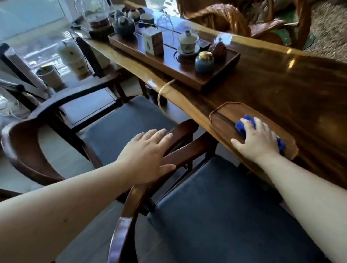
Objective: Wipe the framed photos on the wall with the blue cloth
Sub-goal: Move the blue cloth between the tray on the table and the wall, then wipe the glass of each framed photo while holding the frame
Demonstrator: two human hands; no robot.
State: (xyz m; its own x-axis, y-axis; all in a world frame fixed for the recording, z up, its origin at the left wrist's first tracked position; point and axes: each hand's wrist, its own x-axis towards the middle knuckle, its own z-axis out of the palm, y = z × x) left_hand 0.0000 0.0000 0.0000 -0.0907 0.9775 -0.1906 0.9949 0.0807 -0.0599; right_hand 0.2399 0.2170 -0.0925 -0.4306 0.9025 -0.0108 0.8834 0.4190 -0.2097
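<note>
The blue cloth lies bunched in a small wooden tray near the front edge of the long wooden table. My right hand rests on top of the cloth, fingers curled over it. My left hand is flat and open on the wooden armrest of the chair below the table edge, holding nothing. No framed photos or wall show in this view.
A dark tea tray with a lidded cup, a blue jar, a teapot and a small box sits further along the table. Two wooden chairs with dark cushions stand below. Windows are on the left.
</note>
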